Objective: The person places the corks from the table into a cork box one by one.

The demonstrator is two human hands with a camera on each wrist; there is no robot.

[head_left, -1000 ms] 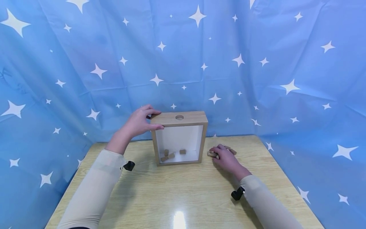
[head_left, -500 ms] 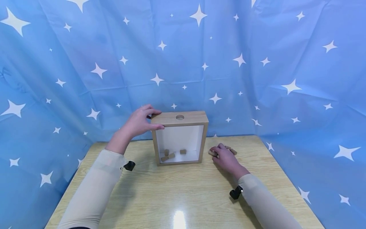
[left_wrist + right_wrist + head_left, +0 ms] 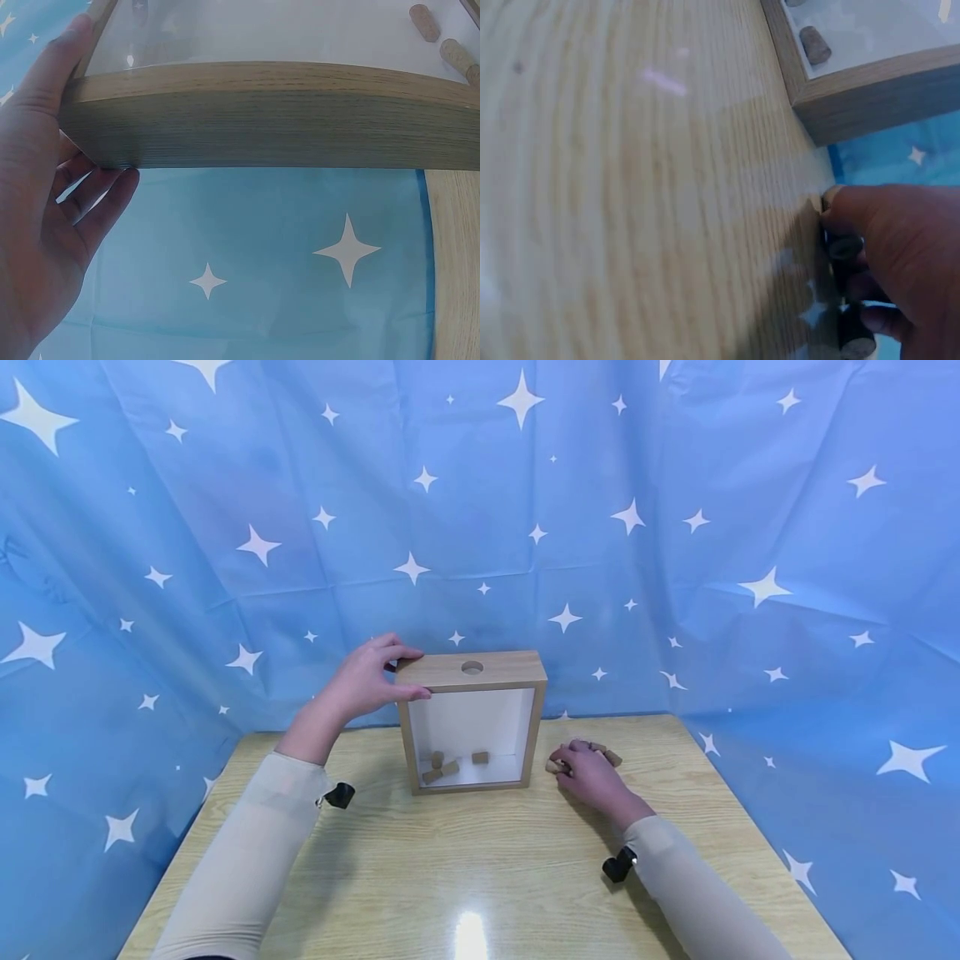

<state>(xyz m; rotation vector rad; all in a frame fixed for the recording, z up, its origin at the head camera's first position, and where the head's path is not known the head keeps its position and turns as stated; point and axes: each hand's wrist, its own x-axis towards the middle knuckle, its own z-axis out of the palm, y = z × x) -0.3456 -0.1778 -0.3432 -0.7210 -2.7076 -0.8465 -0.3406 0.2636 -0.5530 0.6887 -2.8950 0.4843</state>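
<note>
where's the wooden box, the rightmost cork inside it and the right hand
Wooden box (image 3: 471,722), head view: bare white back wall
Rightmost cork (image 3: 480,758), head view: middle of its body
Right hand (image 3: 592,778), head view: back of the hand

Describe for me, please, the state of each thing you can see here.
Box: upright on the table
Round hole: uncovered
Corks inside the box: lying loose at the bottom
Corks outside: on the table, partly hidden by the right hand
Right hand: pinching a cork
Left hand: gripping the box's top left corner
Backdrop: hanging, creased
</note>
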